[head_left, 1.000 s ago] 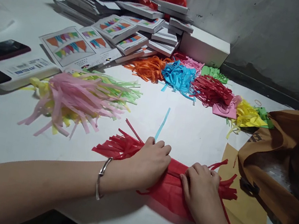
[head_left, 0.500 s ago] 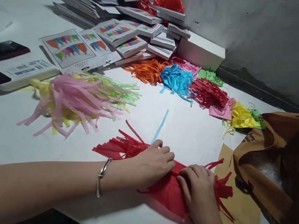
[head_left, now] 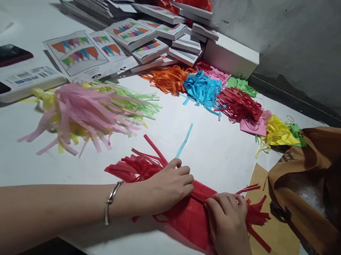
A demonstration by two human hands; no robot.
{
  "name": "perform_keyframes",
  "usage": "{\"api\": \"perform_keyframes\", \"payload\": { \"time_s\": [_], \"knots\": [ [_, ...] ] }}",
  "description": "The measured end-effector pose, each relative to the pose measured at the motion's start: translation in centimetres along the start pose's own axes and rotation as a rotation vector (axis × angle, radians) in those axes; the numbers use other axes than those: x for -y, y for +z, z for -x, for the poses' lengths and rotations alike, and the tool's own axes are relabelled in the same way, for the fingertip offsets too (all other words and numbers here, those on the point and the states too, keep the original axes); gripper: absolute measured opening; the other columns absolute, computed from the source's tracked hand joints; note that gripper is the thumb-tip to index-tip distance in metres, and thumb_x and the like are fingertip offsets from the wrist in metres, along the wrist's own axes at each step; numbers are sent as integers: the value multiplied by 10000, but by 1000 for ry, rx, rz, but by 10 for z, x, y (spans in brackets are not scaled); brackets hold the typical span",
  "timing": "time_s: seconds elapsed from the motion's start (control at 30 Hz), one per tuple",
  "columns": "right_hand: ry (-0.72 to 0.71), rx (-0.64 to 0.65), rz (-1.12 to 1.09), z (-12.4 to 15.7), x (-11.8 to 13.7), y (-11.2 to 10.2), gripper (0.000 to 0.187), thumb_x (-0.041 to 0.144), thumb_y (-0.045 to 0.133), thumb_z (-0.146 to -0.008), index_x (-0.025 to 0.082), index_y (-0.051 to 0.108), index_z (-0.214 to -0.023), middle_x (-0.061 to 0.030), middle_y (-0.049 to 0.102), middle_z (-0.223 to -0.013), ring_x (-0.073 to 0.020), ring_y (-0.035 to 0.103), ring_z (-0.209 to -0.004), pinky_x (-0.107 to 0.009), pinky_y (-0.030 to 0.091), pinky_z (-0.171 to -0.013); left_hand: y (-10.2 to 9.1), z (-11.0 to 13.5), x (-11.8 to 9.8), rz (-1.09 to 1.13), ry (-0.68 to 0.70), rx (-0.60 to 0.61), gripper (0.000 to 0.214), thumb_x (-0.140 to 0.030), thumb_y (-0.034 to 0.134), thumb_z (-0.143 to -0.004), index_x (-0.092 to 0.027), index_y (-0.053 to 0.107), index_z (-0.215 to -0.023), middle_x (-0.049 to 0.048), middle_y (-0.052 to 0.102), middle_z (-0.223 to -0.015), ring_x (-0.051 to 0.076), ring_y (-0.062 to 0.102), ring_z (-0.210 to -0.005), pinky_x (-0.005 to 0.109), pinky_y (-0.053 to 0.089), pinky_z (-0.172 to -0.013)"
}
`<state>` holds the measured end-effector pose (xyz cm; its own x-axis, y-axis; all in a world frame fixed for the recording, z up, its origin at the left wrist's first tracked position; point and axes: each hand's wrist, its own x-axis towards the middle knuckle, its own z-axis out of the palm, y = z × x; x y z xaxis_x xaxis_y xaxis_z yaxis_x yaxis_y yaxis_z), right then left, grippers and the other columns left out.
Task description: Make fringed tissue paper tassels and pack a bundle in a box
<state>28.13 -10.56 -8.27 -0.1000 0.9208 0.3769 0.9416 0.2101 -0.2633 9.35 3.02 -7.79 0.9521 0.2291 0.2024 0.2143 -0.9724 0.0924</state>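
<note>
The left hand [head_left: 169, 187] and right hand [head_left: 227, 219] lie palm-down, fingers together, pressing the red fringed paper [head_left: 191, 219] flat at the table's [head_left: 222, 150] near edge, with a loose blue strip [head_left: 185, 135] just beyond, a pink tassel heap [head_left: 89, 109] to the left and a brown bag [head_left: 323, 176] crowding the right.

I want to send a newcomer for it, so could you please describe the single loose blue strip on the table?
On the white table, find the red fringed paper pressed under the person's left hand and right hand. Just beyond the left hand lies the blue strip, flat on bare tabletop. Unlike the blue heap farther back, it is one lone thin sliver, in no pile.
</note>
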Motion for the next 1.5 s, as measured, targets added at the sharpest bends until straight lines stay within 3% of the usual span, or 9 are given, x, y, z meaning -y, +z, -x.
{"api": "perform_keyframes", "payload": {
  "time_s": [0.37,0.6,0.73,0.87,1.0,1.13,1.23,1.37,1.5],
  "knots": [
    [255,97,143,-15,11,5,210,144,474,-939,219,531,-751,-26,597,-782,-231,509,-786,-462,298,-879,-21,-29,-11,97,-292,255,151,-165,606,-821,-145,632,-674,84,624,-717,253,553,-750,388,310,-641],
    [362,225,52,-21,-4,2,168,209,622,-915,211,564,-758,5,607,-801,-222,550,-820,-425,294,-837,-16,-24,-5,-24,52,76,161,-95,657,-857,-159,660,-709,52,621,-765,231,530,-795,436,343,-836],
    [167,107,-19,-17,0,4,152,90,577,-899,228,637,-880,-2,644,-908,-210,560,-887,-454,288,-957,-7,-22,-9,-121,213,-25,159,-132,713,-843,-165,689,-689,42,609,-738,227,502,-797,472,299,-956],
    [-73,28,82,-18,11,9,222,25,495,-894,177,657,-892,-56,667,-884,-227,553,-864,-499,273,-1032,-3,-27,-6,-95,138,-34,241,-138,661,-890,-169,650,-651,37,598,-705,216,488,-754,424,342,-845],
    [-81,-16,154,-23,14,17,282,-12,451,-881,166,638,-767,-57,640,-749,-212,531,-745,-475,321,-1000,-9,-25,-8,-62,82,-83,216,-142,637,-905,-163,637,-690,42,623,-744,217,500,-752,415,364,-790],
    [21,-175,112,-33,5,14,221,60,522,-909,196,637,-779,-11,673,-757,-180,584,-738,-397,379,-926,-9,-15,-21,53,293,-90,74,-166,643,-908,-163,685,-848,58,689,-902,224,564,-832,379,440,-809],
    [166,-381,75,-38,-10,-4,182,139,527,-963,214,658,-861,11,711,-811,-159,637,-773,-361,413,-905,-1,-8,-21,113,201,-25,277,-175,633,-890,-154,685,-1161,132,691,-1187,305,608,-1092,426,482,-955],
    [392,-733,69,-19,-44,-53,226,311,513,-1007,191,681,-913,-41,744,-866,-178,686,-787,-312,503,-770,16,-1,-4,104,79,30,571,-320,626,-898,-226,527,-1453,158,485,-1523,415,463,-1376,557,455,-1071],
    [599,-1088,156,53,-80,-125,342,456,525,-989,160,690,-944,-82,753,-852,-215,699,-764,-314,518,-703,37,5,13,77,63,33,595,-465,544,-956,-306,437,-1520,101,430,-1562,395,451,-1401,523,486,-1078]
  ]
}}
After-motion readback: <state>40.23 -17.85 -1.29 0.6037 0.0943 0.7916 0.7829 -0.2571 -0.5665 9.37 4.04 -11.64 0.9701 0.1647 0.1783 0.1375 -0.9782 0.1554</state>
